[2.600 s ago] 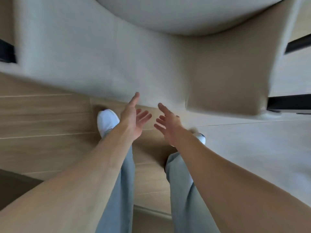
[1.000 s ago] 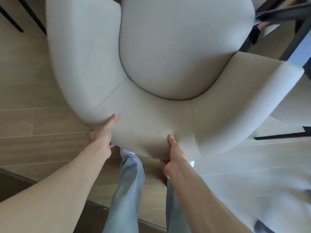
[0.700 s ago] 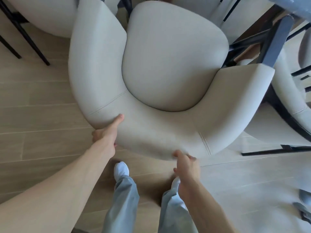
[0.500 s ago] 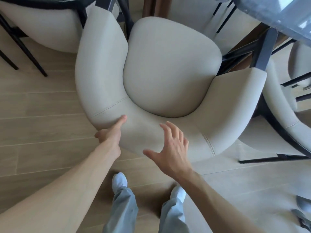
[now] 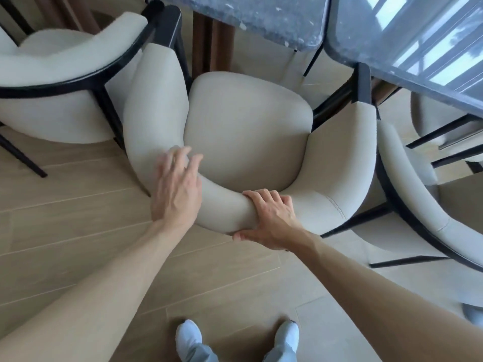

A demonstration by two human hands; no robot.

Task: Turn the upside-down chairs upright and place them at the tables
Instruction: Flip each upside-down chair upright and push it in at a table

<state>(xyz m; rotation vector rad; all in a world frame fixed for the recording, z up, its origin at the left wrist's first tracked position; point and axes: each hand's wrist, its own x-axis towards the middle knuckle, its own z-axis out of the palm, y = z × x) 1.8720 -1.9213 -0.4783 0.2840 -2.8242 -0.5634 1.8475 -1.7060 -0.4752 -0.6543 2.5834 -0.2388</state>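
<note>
A cream upholstered armchair [image 5: 245, 131] with a black frame stands upright on the wood floor, its seat facing the dark marble table [image 5: 261, 19]. My right hand [image 5: 271, 220] grips the top of its curved backrest, fingers over the top and thumb under the rim. My left hand [image 5: 177, 189] is over the left part of the backrest with fingers spread and nearly straight; it is blurred, and I cannot tell whether it touches the fabric.
A second cream chair [image 5: 60, 82] stands close on the left, its frame touching the armrest. Another one [image 5: 418, 194] crowds the right side. A glossy second tabletop [image 5: 418, 40] reaches in from the upper right. My feet [image 5: 188, 338] are on bare floor behind the chair.
The chair went further from me, toward the table. My right hand came down from the air and took hold of the backrest top. My left hand left its grip and spread over the backrest.
</note>
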